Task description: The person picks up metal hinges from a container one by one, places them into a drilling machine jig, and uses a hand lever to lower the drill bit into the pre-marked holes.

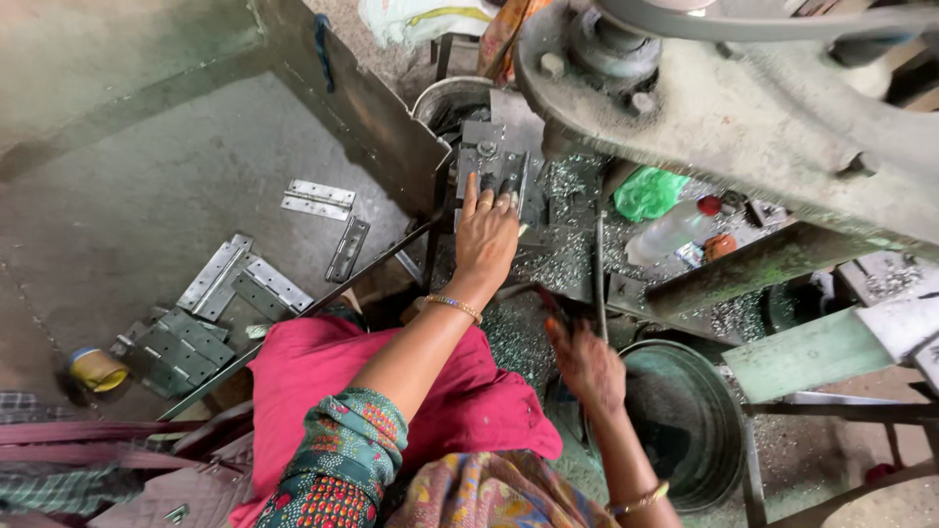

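Observation:
My left hand [486, 238] reaches forward with its fingers spread on a flat metal piece at the grey die block [492, 161] of a press machine. My right hand [587, 367] hangs lower, above the rim of a round dark metal bowl [685, 420]; it looks blurred, and its fingers seem closed around a thin dark handle. The big cast-iron arm and flywheel of the press [724, 108] loom over the bed, which is strewn with small shiny metal scraps [558, 259].
Several flat hinge plates [235, 284] lie on the concrete floor at left, with one more pair [317, 199] farther back. A yellow tape roll [96, 370] sits lower left. A plastic bottle [670, 233] and green bag [648, 192] rest by the machine. Pink cloth [323, 376] covers my lap.

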